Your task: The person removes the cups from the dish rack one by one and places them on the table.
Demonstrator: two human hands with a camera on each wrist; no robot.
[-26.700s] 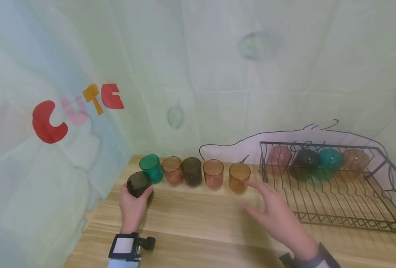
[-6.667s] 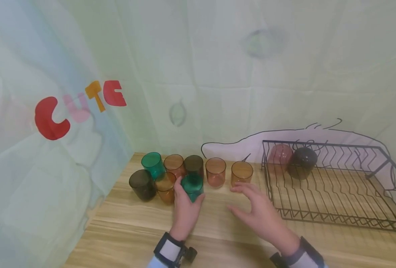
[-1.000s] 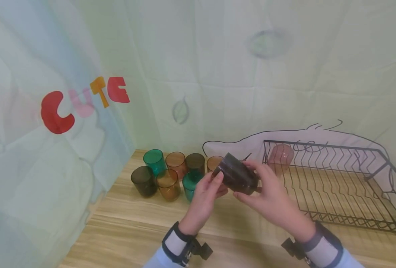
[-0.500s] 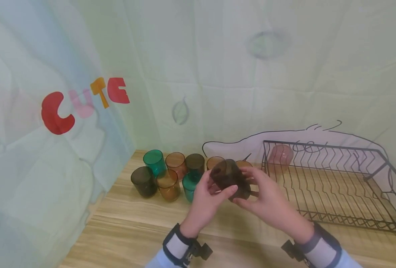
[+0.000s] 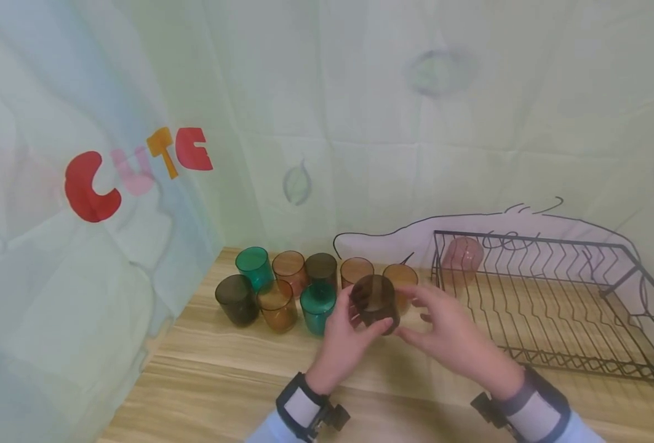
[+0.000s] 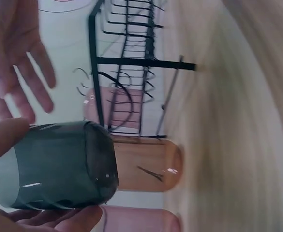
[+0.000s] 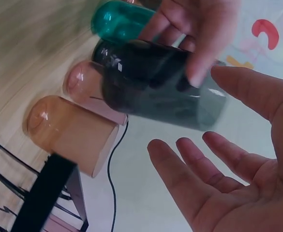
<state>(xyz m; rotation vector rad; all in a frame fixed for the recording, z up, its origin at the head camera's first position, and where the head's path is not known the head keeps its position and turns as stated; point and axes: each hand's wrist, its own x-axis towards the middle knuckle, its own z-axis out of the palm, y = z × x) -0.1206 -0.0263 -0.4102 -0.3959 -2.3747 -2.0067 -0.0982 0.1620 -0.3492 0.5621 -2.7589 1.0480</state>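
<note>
Just above the wooden table, my left hand point(image 5: 344, 341) grips a dark grey see-through tumbler point(image 5: 375, 295), thumb on one side and fingers on the other. Its mouth faces up in the head view. My right hand point(image 5: 453, 331) is spread at the tumbler's right; the right wrist view has its fingers point(image 7: 180, 176) apart from the dark tumbler point(image 7: 151, 87). Behind the held tumbler stand an amber tumbler point(image 5: 406, 278) and a pink one point(image 5: 357, 269). A teal tumbler point(image 5: 317, 311) is just left of my left hand.
Farther left stand another amber tumbler point(image 5: 277, 307), two dark ones point(image 5: 238, 301), a green one point(image 5: 253, 267) and a pinkish one point(image 5: 290, 267). On the right, a black wire dish rack point(image 5: 559, 320) holds a pink tumbler point(image 5: 464, 258). A curtain point(image 5: 360, 123) hangs behind.
The dark tumbler has turned from tilted to mouth up, and my right hand has let go of it. Over the longer span, tumblers left the rack and a second row formed on the table.
</note>
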